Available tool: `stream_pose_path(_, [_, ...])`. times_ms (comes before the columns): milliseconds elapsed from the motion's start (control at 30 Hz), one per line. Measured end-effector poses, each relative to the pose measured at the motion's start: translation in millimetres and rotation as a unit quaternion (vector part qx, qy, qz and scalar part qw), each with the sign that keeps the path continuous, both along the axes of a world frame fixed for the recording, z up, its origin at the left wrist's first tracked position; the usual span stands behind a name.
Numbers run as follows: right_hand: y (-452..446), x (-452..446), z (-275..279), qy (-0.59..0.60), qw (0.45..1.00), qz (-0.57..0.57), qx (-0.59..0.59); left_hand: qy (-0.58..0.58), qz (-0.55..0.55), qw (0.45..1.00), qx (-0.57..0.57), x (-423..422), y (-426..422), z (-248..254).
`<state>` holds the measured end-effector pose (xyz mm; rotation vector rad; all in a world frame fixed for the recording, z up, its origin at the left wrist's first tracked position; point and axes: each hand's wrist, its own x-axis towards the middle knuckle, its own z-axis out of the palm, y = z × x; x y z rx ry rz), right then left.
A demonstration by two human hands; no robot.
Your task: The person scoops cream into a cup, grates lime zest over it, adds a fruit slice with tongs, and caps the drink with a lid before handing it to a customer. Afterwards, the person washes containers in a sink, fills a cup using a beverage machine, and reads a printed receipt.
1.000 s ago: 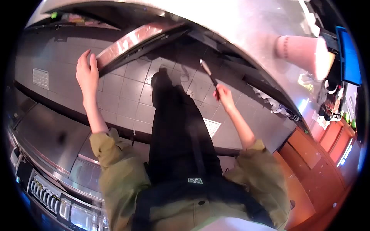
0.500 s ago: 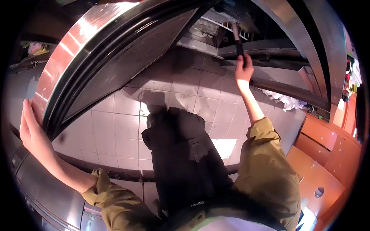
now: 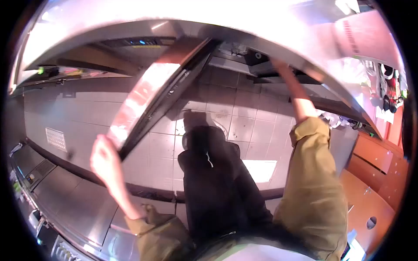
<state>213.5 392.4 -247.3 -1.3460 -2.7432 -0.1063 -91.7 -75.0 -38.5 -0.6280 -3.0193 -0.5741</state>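
My left hand (image 3: pixel 104 155) is at the outer edge of an open metal door (image 3: pixel 146 98), its fingers bent against that edge. The door hangs open under the counter (image 3: pixel 174 13), with its dark inner side facing the floor tiles. My right forearm reaches under the counter edge into the dark open compartment (image 3: pixel 257 58). The right hand (image 3: pixel 278 64) is dim and blurred there; its fingers and anything in them cannot be made out.
A large pinkish cup or container (image 3: pixel 368 37) stands on the counter at the right. Orange wooden cabinets (image 3: pixel 370 187) are at the lower right. A metal worktop (image 3: pixel 78 209) lies at the lower left. White crumpled material (image 3: pixel 333 119) shows below the counter.
The view has shifted so the counter top shows again. My right hand, earlier holding a dark-handled tool, has moved into the compartment, and the tool is out of sight. My left hand stays at the door edge.
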Motion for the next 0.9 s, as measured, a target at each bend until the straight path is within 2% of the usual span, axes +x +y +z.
stream_pose_path(67, [-75, 43, 12, 0.045, 0.996, -0.005, -0.080, -0.079, -0.053, 0.995, -0.035, 26, -22, 5])
stream_pose_path(100, [-120, 72, 15, 0.061, 0.990, -0.014, -0.128, -0.169, -0.057, 0.976, -0.123, 49, -18, 25])
stream_pose_path(133, [-170, 101, 29, 0.066, 0.982, -0.029, -0.177, -0.201, -0.104, 0.958, -0.174, 71, -18, 30])
stream_pose_path(167, [-222, 131, 43, 0.070, 0.970, -0.051, -0.227, -0.269, -0.150, 0.942, -0.130, 93, -15, 41])
stream_pose_path(200, [-275, 162, 59, 0.075, 0.956, -0.082, -0.272, -0.418, -0.124, 0.888, -0.146, 108, -19, 23])
stream_pose_path(233, [-322, 189, 83, 0.087, 0.939, -0.118, -0.311, -0.496, -0.143, 0.851, -0.093, 131, -14, 6])
stream_pose_path(267, [-362, 210, 114, 0.108, 0.923, -0.161, -0.332, -0.610, -0.127, 0.780, -0.058, 157, 12, 7])
stream_pose_path(300, [-394, 232, 139, 0.150, 0.910, -0.218, -0.318, -0.759, -0.031, 0.648, 0.054, 187, 24, -15])
stream_pose_path(333, [-418, 257, 148, 0.141, 0.905, -0.239, -0.322, -0.847, 0.042, 0.514, 0.131, 209, 56, -7])
stream_pose_path(367, [-427, 274, 170, 0.154, 0.875, -0.282, -0.362, -0.867, 0.029, 0.473, 0.154, 237, 86, -18])
stream_pose_path(400, [-426, 273, 211, 0.125, 0.863, -0.338, -0.354, -0.885, 0.015, 0.425, 0.189, 256, 111, -36])
stream_pose_path(467, [-414, 293, 228, 0.157, 0.865, -0.343, -0.331, -0.885, -0.076, 0.341, 0.307, 290, 157, -52])
stream_pose_path(500, [-408, 296, 234, 0.174, 0.865, -0.348, -0.318, -0.884, 0.059, 0.380, 0.266, 299, 193, -39])
stream_pose_path(533, [-395, 290, 250, 0.232, 0.839, -0.383, -0.309, -0.863, 0.012, 0.422, 0.275, 302, 214, -21])
stream_pose_path(567, [-382, 299, 253, 0.230, 0.861, -0.346, -0.293, -0.850, 0.004, 0.455, 0.265, 300, 224, -31])
stream_pose_path(633, [-352, 289, 276, 0.268, 0.849, -0.378, -0.252, -0.691, -0.069, 0.681, 0.233, 289, 229, -27])
stream_pose_path(700, [-323, 275, 287, 0.340, 0.832, -0.363, -0.246, -0.498, -0.163, 0.762, 0.380, 264, 226, 46])
stream_pose_path(767, [-293, 245, 303, 0.409, 0.807, -0.338, -0.260, -0.395, -0.193, 0.851, 0.286, 225, 236, 125])
stream_pose_path(833, [-259, 209, 326, 0.454, 0.786, -0.308, -0.285, -0.330, -0.275, 0.840, 0.330, 199, 254, 159])
stream_pose_path(867, [-242, 190, 329, 0.470, 0.777, -0.299, -0.292, -0.338, -0.313, 0.819, 0.341, 194, 264, 170])
stream_pose_path(900, [-224, 173, 326, 0.473, 0.793, -0.273, -0.271, -0.345, -0.354, 0.794, 0.353, 188, 279, 176])
